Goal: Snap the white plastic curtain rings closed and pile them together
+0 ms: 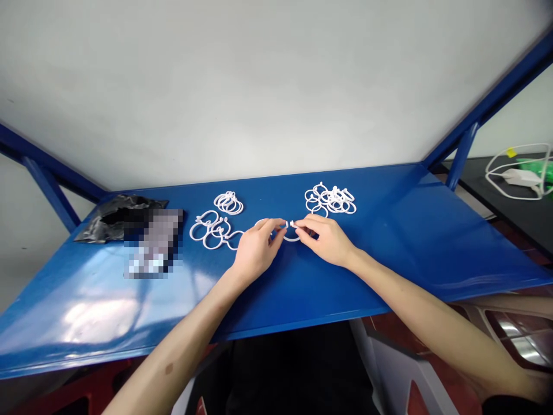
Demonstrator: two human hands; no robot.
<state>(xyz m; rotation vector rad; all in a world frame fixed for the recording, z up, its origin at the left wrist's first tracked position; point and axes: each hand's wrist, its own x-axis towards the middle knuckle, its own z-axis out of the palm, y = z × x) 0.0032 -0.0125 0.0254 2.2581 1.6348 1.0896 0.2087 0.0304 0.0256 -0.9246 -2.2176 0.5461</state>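
Between my hands is a white plastic ring (292,239), like a shower curtain ring, with a gap between its two ends at the top. My left hand (260,245) pinches one end and my right hand (325,237) pinches the other. Left of my left hand lies a loose group of open white rings (213,230), partly hidden by that hand. Behind it sits a tighter pile of white rings (228,203). A tangled heap of white rings (332,200) lies just beyond my right hand.
The blue tabletop (389,230) has a frame of blue bars against a pale wall. At the left lie a crumpled black plastic bag (116,213) and a blurred-out object (158,242). On a dark surface at far right are a white wire loop (518,173) and something green.
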